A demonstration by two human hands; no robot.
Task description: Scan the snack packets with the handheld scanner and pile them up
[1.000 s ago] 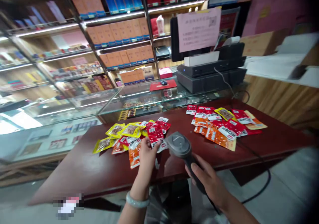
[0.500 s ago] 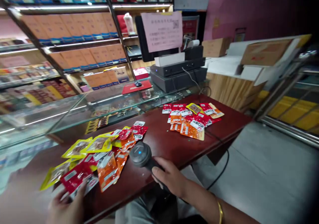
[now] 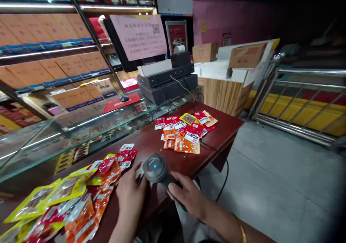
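My right hand (image 3: 186, 192) is wrapped round the handle of a dark grey barcode scanner (image 3: 155, 167) with a blue light on its head. Just left of the scanner head, my left hand (image 3: 132, 185) pinches a snack packet (image 3: 140, 171); only a pale sliver of it shows, the rest hidden by my fingers and the scanner. To the left lies a heap of shiny snack packets (image 3: 65, 190) in yellow, red and orange. Farther off on the right part of the brown table, a second pile of mostly red and orange packets (image 3: 186, 133) is spread out.
Both piles lie on a dark red-brown table (image 3: 147, 145). Behind it stand a glass counter (image 3: 108, 127), a mouse (image 3: 124, 98) on a red mat, and a monitor covered by a pink notice (image 3: 140, 37). A cable (image 3: 225, 178) hangs off the table's right edge. Metal railings (image 3: 297, 106) stand beyond.
My left hand has moved from the left heap to the scanner head, carrying a red packet. The scanner stays in my right hand. The view has swung right.
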